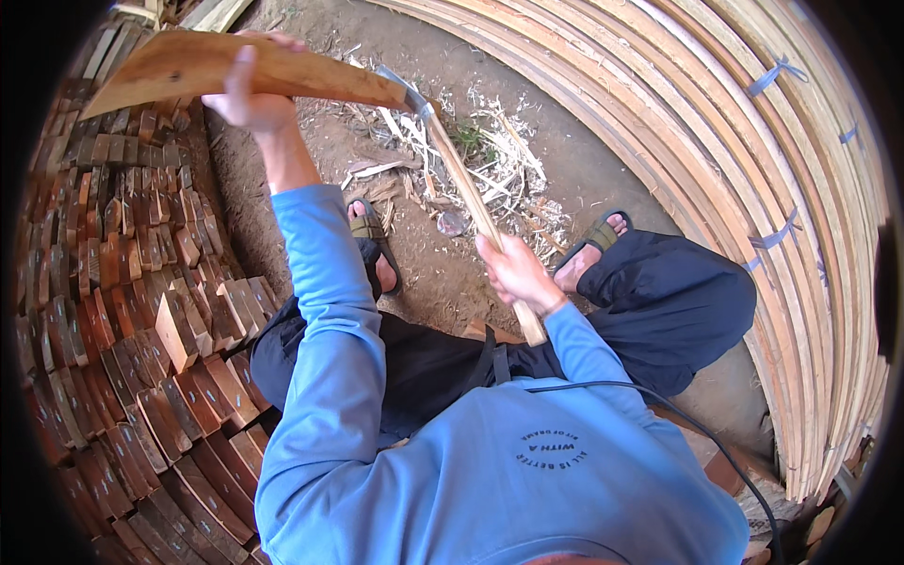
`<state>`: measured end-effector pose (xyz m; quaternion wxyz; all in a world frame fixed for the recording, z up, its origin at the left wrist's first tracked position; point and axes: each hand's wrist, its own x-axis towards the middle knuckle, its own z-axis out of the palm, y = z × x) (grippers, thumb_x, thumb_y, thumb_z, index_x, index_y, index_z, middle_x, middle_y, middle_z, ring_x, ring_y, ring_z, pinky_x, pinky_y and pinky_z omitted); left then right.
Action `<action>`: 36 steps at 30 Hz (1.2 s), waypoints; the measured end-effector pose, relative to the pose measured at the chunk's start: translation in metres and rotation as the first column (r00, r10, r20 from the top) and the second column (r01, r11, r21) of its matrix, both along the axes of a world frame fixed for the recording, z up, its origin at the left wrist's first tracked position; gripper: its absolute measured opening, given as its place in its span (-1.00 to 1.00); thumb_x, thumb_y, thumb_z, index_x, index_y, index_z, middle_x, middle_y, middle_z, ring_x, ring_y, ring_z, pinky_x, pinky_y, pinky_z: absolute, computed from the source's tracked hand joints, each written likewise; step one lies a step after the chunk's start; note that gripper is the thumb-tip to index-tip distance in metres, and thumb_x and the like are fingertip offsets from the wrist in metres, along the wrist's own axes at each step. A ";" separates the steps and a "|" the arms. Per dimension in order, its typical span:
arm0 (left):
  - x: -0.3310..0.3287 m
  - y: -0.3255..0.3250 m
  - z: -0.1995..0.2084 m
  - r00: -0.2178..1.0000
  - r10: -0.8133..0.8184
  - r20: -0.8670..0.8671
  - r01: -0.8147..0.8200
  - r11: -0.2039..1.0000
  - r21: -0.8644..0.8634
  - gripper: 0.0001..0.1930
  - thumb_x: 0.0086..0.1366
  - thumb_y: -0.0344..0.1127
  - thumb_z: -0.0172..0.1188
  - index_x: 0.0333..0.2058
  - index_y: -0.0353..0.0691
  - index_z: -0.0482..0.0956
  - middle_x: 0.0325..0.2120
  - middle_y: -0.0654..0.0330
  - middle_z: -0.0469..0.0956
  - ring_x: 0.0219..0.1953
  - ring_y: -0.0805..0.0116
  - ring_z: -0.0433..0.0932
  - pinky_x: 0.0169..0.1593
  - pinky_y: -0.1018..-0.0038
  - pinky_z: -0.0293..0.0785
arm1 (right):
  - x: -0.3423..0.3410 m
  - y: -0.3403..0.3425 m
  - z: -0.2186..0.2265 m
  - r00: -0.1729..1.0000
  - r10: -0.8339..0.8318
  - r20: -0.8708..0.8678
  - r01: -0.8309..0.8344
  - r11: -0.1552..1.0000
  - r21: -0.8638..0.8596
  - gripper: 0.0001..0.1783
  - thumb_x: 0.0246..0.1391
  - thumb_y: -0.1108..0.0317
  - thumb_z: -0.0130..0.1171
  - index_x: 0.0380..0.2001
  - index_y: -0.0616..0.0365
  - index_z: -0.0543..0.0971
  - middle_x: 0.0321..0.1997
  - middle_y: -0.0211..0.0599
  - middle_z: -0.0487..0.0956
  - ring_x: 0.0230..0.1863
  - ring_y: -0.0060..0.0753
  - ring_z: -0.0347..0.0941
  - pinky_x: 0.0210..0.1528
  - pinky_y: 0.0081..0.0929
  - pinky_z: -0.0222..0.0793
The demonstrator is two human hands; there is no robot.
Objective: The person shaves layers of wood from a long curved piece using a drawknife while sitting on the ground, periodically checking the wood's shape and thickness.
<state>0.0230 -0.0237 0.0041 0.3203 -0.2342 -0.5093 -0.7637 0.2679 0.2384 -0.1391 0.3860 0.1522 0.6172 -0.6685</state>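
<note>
The left hand (247, 102) grasps a smooth, tapering wooden board (320, 77) at the view's upper left; the right hand (518, 273) is closed around an adze-like tool (474, 201) with pale wooden handle (460, 175), its metal head (414, 101) at the board's narrow end. Thin shavings (513, 162) lie below.

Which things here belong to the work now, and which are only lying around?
In use:
wooden board, in the left hand
adze-like tool, in the right hand

Lying about:
wood shavings on the ground
stacked wood pieces
tied long planks
</note>
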 end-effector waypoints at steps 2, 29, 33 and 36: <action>0.001 0.006 -0.012 0.999 -0.017 -0.046 0.015 0.999 -0.047 -0.69 0.13 -0.40 0.22 -0.19 -0.50 0.48 -0.46 -0.08 0.59 -0.45 0.06 0.63 -0.34 0.11 0.66 | -0.006 -0.006 -0.019 1.000 -0.013 0.024 0.013 1.000 -0.004 -0.62 0.46 -0.06 -0.06 -0.33 -0.02 0.30 -0.61 -0.61 0.23 -0.73 -0.74 0.07 -0.76 -0.62 -0.03; -0.039 0.056 -0.013 0.988 0.149 0.027 -0.148 0.988 -0.043 -0.82 0.25 -0.43 0.26 -0.34 -0.49 0.52 -0.58 -0.03 0.57 -0.58 0.19 0.58 -0.44 0.27 0.59 | 0.007 -0.021 -0.018 0.945 -0.234 0.227 0.300 0.897 -0.324 -0.58 0.48 -0.13 -0.17 -0.26 -0.02 0.30 -0.57 -0.62 0.17 -0.69 -0.76 -0.03 -0.70 -0.66 -0.13; -0.042 0.024 -0.015 0.974 0.219 0.064 -0.222 0.974 0.042 -0.80 0.30 -0.40 0.27 -0.32 -0.49 0.54 -0.60 0.02 0.56 -0.63 0.23 0.56 -0.48 0.32 0.58 | 0.005 -0.027 -0.023 0.950 -0.213 0.227 0.281 0.901 -0.331 -0.61 0.51 -0.04 -0.20 -0.29 0.02 0.31 -0.58 -0.59 0.22 -0.71 -0.73 0.08 -0.72 -0.63 0.03; -0.038 0.014 -0.017 0.950 0.306 0.062 -0.310 0.949 0.059 -0.78 0.31 -0.39 0.29 -0.34 -0.49 0.53 -0.60 0.03 0.55 -0.63 0.26 0.55 -0.51 0.35 0.58 | 0.007 -0.031 -0.028 0.967 -0.201 0.158 0.237 0.937 -0.258 -0.61 0.51 -0.01 -0.19 -0.29 0.04 0.33 -0.59 -0.57 0.25 -0.72 -0.71 0.11 -0.73 -0.60 0.10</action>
